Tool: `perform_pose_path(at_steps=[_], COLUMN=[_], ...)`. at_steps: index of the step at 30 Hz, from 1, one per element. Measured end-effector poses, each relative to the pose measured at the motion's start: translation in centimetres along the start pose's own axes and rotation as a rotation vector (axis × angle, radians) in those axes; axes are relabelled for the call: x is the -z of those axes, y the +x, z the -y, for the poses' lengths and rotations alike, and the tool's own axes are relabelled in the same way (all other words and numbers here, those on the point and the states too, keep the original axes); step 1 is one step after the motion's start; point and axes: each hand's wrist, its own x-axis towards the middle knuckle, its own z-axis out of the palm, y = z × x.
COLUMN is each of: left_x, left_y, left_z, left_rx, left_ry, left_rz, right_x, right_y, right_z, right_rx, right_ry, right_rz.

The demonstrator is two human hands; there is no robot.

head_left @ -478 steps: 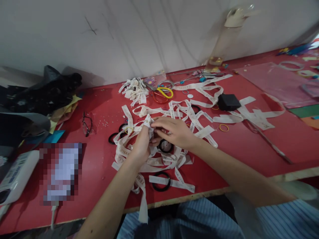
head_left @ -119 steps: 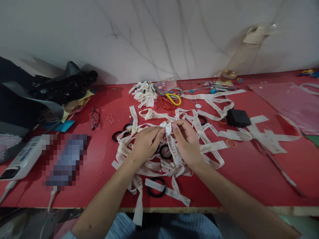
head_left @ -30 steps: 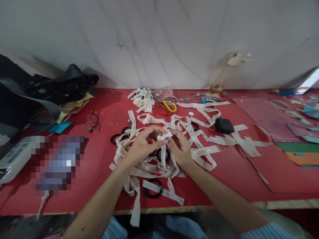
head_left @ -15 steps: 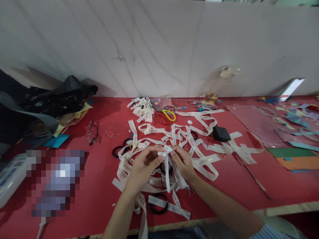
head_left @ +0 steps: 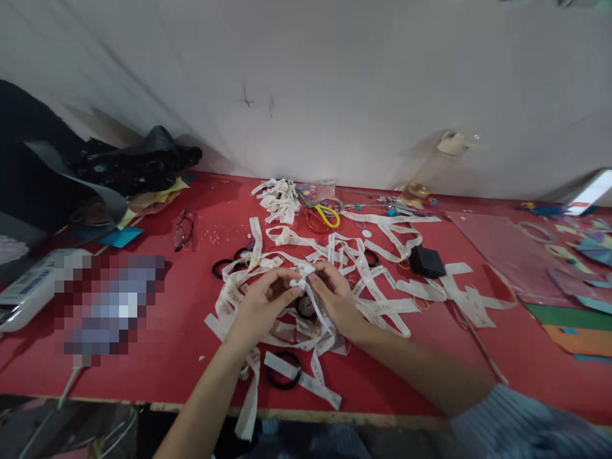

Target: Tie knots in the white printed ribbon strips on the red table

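Between the fingertips of both hands is a gathered, knotted piece of white printed ribbon (head_left: 305, 273). My left hand (head_left: 270, 296) pinches its left side, and my right hand (head_left: 337, 296) grips its right side. A loose end hangs down below the right hand. Around and under the hands, many white ribbon strips (head_left: 377, 293) lie tangled on the red table. A black hair tie (head_left: 283, 371) lies near the front under a ribbon strip, and more black rings sit left of the hands. Part of another dark ring shows between my hands.
Yellow-and-red-handled scissors (head_left: 326, 217) lie behind the ribbons beside a pile of white ribbon pieces (head_left: 280, 201). A black block (head_left: 427, 261) stands at right. Eyeglasses (head_left: 183, 231) and a blurred-out flat object (head_left: 117, 306) are at left. Coloured sheets (head_left: 564, 319) lie at far right.
The camera view has tilted and shifted a little. Both hands still hold the knotted ribbon, and its hanging end now falls toward the right hand rather than straight down.
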Motion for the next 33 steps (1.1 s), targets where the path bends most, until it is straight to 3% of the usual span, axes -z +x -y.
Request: perform_pose_path(at_steps=[4, 15, 21, 27, 33], left_x=[-0.3, -0.9, -0.6, -0.8, -0.8], left_y=[-0.4, -1.3, -1.2, -1.3, -1.5], left_z=[-0.6, -0.8, -0.6, -0.7, -0.7], left_rx=[-0.028, -0.144, -0.185, -0.216, -0.16], left_ry=[-0.005, 0.307, 0.268, 0.395, 0.303], left_rz=[-0.019, 0.035, -0.055, 0.027, 0.03], right_x=[0.1, 0.4, 0.2, 0.4, 0.6], right_y=[0.2, 0.3, 0.5, 0.4, 0.4], right_z=[-0.1, -0.1, -0.1, -0.5, -0.6], right_rx=[0.011, 0.089, 0.12, 0.129, 0.192], right_ry=[0.036, 0.033, -0.026, -0.015, -0.094], right_rz=[0.029, 0.121, 0.083, 0.105, 0.156])
